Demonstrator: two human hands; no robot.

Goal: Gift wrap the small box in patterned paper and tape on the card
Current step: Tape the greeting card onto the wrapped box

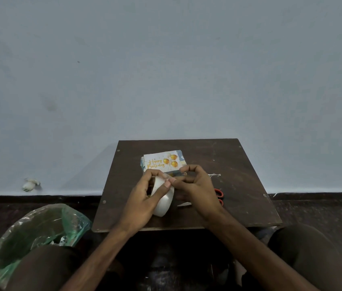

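The small box [182, 160], wrapped in blue patterned paper, lay near the worktop's [239, 164] far edge, a white "Happy Birthday" card [161, 161] flat on top. The white tape roll [164, 201] sat upright nearer the front edge.

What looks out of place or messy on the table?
Only litter: one thin paper scrap lies on the table right of the box, another beside the right hand. Nothing looks spilled or damaged.

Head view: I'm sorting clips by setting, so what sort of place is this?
Probably a plain room at home, a makeshift floor craft spot: a low dark wooden table stands by a bare bluish wall, and a green plastic bag holding scraps sits beside the person's knee.
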